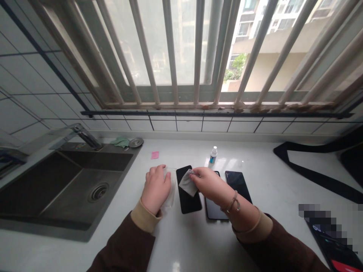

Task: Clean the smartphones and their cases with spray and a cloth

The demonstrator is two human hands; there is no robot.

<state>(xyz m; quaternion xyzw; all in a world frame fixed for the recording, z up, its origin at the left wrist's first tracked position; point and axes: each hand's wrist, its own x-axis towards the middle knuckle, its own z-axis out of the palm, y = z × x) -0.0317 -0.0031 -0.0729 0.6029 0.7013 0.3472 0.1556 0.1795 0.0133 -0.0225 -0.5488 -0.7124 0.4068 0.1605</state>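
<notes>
A black smartphone (189, 200) lies flat on the white counter, its dark face up. Pinched in my right hand (207, 183) is a small grey cloth (187, 184), which hangs over the upper part of that phone. My left hand (157, 187) rests palm down beside the phone, thumb apart from the fingers, over the left edge of a clear plastic piece (171, 200). Whether that piece is a sleeve or a case I cannot tell. Under my right wrist lies a second dark phone or small tablet (216, 209), partly hidden. Another dark phone (239, 183) is to its right.
A small white bottle (213, 155) with a blue label stands behind the phones. A pink paper note (154, 155) lies left of it. The sink (113, 177) and faucet (87, 138) occupy the left. A black strap (312, 177) and a lit-screen device (331, 241) lie right.
</notes>
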